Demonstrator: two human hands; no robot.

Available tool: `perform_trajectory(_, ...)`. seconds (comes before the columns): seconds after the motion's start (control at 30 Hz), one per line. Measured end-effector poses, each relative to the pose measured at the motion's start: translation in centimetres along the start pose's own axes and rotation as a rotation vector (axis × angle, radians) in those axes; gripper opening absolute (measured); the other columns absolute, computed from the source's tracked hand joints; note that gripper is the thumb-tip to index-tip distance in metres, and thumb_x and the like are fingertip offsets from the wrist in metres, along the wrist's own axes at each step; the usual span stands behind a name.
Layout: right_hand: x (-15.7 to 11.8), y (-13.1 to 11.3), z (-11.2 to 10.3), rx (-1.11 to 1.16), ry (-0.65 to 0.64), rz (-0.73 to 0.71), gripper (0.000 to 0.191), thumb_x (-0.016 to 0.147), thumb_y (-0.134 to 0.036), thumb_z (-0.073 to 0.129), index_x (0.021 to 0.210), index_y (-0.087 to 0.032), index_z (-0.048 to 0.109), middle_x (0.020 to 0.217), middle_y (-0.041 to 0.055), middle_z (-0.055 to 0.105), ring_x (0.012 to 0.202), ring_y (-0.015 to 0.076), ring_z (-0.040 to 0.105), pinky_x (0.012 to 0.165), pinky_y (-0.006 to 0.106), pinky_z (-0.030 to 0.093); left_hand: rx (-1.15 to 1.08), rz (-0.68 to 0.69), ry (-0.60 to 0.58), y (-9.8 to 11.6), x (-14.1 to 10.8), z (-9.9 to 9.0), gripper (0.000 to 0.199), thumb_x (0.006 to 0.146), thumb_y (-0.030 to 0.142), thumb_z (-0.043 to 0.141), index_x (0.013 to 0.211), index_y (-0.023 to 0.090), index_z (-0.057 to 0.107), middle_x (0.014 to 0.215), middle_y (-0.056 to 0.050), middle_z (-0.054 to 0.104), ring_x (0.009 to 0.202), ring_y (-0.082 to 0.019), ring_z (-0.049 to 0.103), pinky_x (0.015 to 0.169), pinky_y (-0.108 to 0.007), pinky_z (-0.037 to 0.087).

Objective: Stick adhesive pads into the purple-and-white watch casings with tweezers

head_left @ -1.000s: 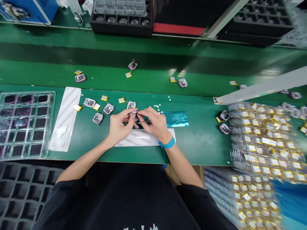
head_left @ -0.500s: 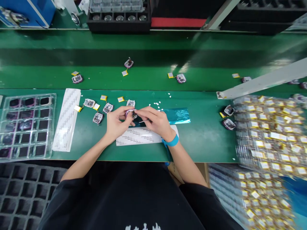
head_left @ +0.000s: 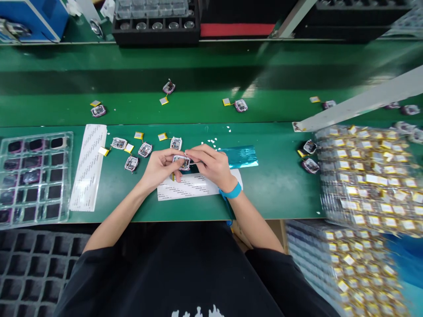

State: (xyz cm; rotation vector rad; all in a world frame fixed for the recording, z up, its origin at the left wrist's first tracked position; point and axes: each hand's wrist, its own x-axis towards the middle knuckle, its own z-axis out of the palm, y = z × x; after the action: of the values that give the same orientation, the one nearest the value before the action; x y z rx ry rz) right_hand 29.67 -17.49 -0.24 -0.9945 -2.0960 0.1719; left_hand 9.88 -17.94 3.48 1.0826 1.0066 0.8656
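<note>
My left hand [head_left: 161, 167] is closed around an open watch case [head_left: 181, 163], its circuit board facing up. A bit of yellow, perhaps its battery, shows below those fingers. My right hand [head_left: 213, 165], with a blue band [head_left: 233, 191] at the wrist, is pinched at the case's right edge. It holds a thin dark tool [head_left: 196, 163] that looks like tweezers; its tip is too small to make out. Under the hands lie a printed white adhesive sheet [head_left: 188, 187] and a shiny teal film strip [head_left: 243, 156]. Just beyond them is another open watch case [head_left: 176, 143].
Several open cases with yellow batteries lie left of my hands, including one case [head_left: 145, 149]. A clear tray [head_left: 69, 176] of watch parts and a second white sheet [head_left: 87, 171] are farther left. Stacked battery trays [head_left: 370, 176] stand right, below a slanting white post [head_left: 357, 99].
The watch case has been tilted in my left hand, so more of its board shows. My right fingers have stayed at its edge. The whole view has shifted slightly.
</note>
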Motion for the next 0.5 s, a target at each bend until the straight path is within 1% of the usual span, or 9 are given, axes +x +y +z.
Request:
perform_trajectory(0.07,-0.20,-0.01,-0.07,-0.079,-0.018,-0.061,0.031,0.100,-0.007,0.048,0.112,-0.021,0.072,0.102,0.0003,0.078,0.082,0.0102,0.072,0.056,0.023,0.049,-0.031,-0.021,-0.018,-0.06,0.06,-0.12,0.020,0.077,0.038,0.083,0.086,0.021,0.077,0.053,0.003,0.066,0.035,-0.012,0.060,0.046,-0.027,0.057)
perform_trajectory(0.13,-0.30,-0.10,-0.10,-0.152,-0.020,-0.108,0.031,0.099,-0.005,0.047,0.111,-0.020,0.072,0.100,-0.0003,0.079,0.075,0.0094,0.071,0.051,0.024,0.045,-0.058,-0.044,-0.045,-0.16,0.12,-0.24,0.019,0.077,0.037,0.083,0.085,0.021,0.077,0.053,0.003,0.065,0.034,-0.011,0.059,0.047,-0.027,0.057)
perform_trajectory(0.17,-0.30,-0.16,-0.09,-0.194,-0.021,-0.103,0.031,0.098,-0.004,0.047,0.110,-0.020,0.072,0.097,-0.0006,0.079,0.072,0.0092,0.070,0.049,0.025,0.043,-0.061,-0.059,-0.062,-0.20,0.14,-0.28,0.019,0.077,0.037,0.082,0.086,0.020,0.077,0.054,0.003,0.066,0.034,-0.011,0.060,0.048,-0.027,0.058)
perform_trajectory(0.23,-0.20,-0.29,-0.08,-0.278,-0.012,-0.025,0.031,0.098,-0.004,0.048,0.109,-0.019,0.072,0.096,0.0002,0.079,0.068,0.0096,0.070,0.047,0.026,0.042,-0.044,-0.084,-0.084,-0.20,0.13,-0.36,0.020,0.077,0.034,0.081,0.090,0.019,0.076,0.056,0.003,0.067,0.036,-0.011,0.061,0.050,-0.027,0.058)
perform_trajectory(0.27,-0.12,-0.35,-0.10,-0.305,-0.005,0.029,0.031,0.098,-0.004,0.048,0.112,-0.018,0.072,0.099,0.0015,0.079,0.070,0.0104,0.071,0.048,0.026,0.044,-0.028,-0.092,-0.086,-0.17,0.11,-0.39,0.021,0.078,0.033,0.081,0.092,0.019,0.076,0.057,0.004,0.067,0.037,-0.010,0.061,0.050,-0.026,0.058)
perform_trajectory(0.33,0.02,-0.42,-0.23,-0.306,-0.006,0.097,0.032,0.100,-0.006,0.049,0.122,-0.016,0.070,0.111,0.0041,0.079,0.083,0.0121,0.074,0.051,0.024,0.048,0.002,-0.093,-0.070,-0.09,0.07,-0.44,0.022,0.078,0.031,0.079,0.095,0.018,0.073,0.056,0.005,0.067,0.038,-0.011,0.062,0.050,-0.025,0.058)
perform_trajectory(0.4,0.04,-0.42,-0.41,-0.260,-0.052,0.061,0.035,0.101,-0.008,0.050,0.129,-0.019,0.068,0.124,0.0033,0.076,0.095,0.0124,0.075,0.053,0.022,0.051,0.013,-0.088,-0.053,-0.06,0.08,-0.47,0.022,0.079,0.031,0.078,0.095,0.019,0.070,0.056,0.005,0.067,0.039,-0.011,0.063,0.052,-0.026,0.059)
perform_trajectory(0.43,-0.02,-0.38,-0.48,-0.242,-0.085,0.031,0.036,0.101,-0.008,0.050,0.130,-0.022,0.068,0.126,0.0018,0.075,0.096,0.0121,0.075,0.054,0.022,0.052,0.012,-0.087,-0.053,-0.06,0.11,-0.50,0.021,0.080,0.031,0.077,0.095,0.019,0.069,0.057,0.005,0.068,0.040,-0.011,0.064,0.053,-0.027,0.060)
perform_trajectory(0.5,-0.24,-0.24,-0.55,-0.235,-0.142,-0.005,0.037,0.102,-0.008,0.048,0.126,-0.024,0.070,0.124,0.0004,0.076,0.090,0.0116,0.076,0.055,0.022,0.054,0.007,-0.082,-0.057,-0.15,0.18,-0.54,0.021,0.081,0.031,0.076,0.095,0.020,0.067,0.057,0.005,0.068,0.041,-0.012,0.065,0.056,-0.028,0.062)
